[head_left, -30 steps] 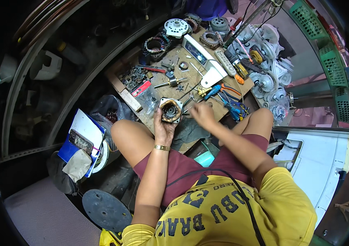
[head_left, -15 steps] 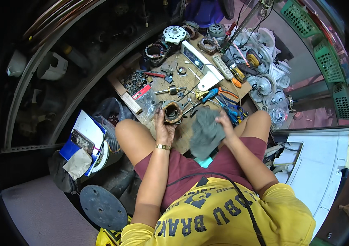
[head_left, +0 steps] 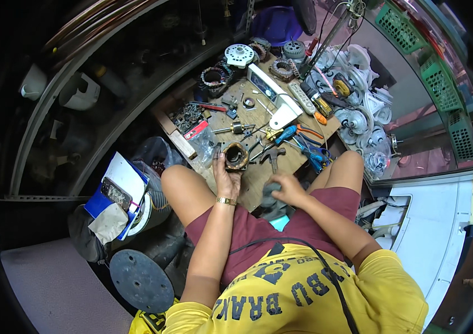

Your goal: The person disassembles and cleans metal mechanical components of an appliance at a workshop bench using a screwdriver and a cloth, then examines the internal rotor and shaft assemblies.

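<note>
My left hand (head_left: 226, 179) is closed around a motor stator (head_left: 236, 156), a ring with brownish copper windings and a dark round bore facing up, over the near edge of the wooden board. Low between my knees, my right hand (head_left: 287, 189) pinches a grey cloth (head_left: 274, 208), which hangs bunched beneath it and is partly hidden by the fingers. A hammer (head_left: 272, 157) lies just beyond that hand. Past the stator lies a motor rotor on its shaft (head_left: 237, 128), near a clear plastic packet (head_left: 205, 138) with a red header.
Pliers and screwdrivers (head_left: 308, 146) lie at the board's right. A white appliance part (head_left: 286, 111) crosses its middle, with other stators (head_left: 284, 69) behind. Small hardware (head_left: 187, 118) fills the left corner. White motor parts (head_left: 359, 106) are heaped at right. A phone (head_left: 116, 192) rests on papers at left.
My right hand has lowered the grey cloth from over the board toward my lap, uncovering the hammer. The stator stays in my left hand, barely moved.
</note>
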Available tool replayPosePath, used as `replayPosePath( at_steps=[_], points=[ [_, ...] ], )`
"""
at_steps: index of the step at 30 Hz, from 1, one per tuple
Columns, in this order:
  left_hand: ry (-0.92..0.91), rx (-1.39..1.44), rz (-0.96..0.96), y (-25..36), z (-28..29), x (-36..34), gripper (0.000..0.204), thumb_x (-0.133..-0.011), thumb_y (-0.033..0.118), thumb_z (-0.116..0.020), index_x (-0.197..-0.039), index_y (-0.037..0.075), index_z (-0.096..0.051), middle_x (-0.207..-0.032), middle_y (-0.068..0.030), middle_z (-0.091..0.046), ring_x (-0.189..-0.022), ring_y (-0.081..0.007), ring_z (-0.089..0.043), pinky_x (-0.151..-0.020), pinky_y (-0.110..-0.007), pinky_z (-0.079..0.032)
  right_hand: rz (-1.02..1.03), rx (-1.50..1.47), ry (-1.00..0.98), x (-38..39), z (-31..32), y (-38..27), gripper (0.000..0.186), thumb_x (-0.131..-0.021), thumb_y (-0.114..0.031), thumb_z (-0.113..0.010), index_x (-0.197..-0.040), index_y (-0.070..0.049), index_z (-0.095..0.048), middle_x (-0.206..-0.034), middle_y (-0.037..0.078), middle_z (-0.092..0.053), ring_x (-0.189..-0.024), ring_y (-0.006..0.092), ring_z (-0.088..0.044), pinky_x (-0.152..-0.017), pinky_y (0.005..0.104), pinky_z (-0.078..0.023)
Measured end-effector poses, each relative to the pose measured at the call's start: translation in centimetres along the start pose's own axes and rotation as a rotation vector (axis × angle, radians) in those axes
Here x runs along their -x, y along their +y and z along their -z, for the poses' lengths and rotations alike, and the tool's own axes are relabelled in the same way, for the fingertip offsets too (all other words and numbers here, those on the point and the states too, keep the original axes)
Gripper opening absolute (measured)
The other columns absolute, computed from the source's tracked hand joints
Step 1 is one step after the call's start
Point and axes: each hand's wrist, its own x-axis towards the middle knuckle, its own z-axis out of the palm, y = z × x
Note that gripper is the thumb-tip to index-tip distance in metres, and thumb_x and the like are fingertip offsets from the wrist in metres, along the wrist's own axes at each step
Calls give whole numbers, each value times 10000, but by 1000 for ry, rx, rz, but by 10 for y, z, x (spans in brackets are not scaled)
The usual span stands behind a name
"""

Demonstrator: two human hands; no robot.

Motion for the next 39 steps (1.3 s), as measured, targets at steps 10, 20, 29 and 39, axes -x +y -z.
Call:
replayPosePath(
  at_steps=[10, 20, 29, 39],
  points=[
    [-15, 49, -29, 5, 13, 0, 395, -1017, 248, -588, -1372, 133, -459, -1276, -83, -606, -1147, -248, -634, -934, -473, -567, 292, 202, 191, -36, -26, -88, 534, -702, -1, -733, -1219, -55, -611, -1302, 198, -507, -1184, 413, -565, -978, 456, -494],
    [-81, 33, -71, -11, 9, 1, 365, -1061, 201, -480, -1411, 98, -454, -1322, -80, -570, -1214, -221, -580, -1013, -392, -513, 223, 153, 474, -88, 4, -121, 476, -690, -9, -660, -1161, -74, -648, -1158, 167, -604, -1086, 367, -559, -969, 420, -460],
    [8, 95, 14, -4, -4, 9, 347, -1061, 250, -479, -1374, 101, -483, -1307, -100, -606, -1156, -291, -627, -972, -461, -536, 10, 492, -391, -19, 43, -76, 193, -780, -18, -631, -956, -18, -711, -1025, 176, -670, -1018, 375, -654, -829, 457, -556],
    [-14, 17, -65, 3, 16, 2, 336, -1057, 217, -484, -1373, 105, -505, -1340, -99, -588, -1211, -285, -603, -1013, -461, -521, 181, 308, 42, -43, -30, -106, 296, -724, 13, -645, -1017, -17, -676, -1071, 207, -592, -1032, 389, -612, -855, 481, -533]
  ],
)
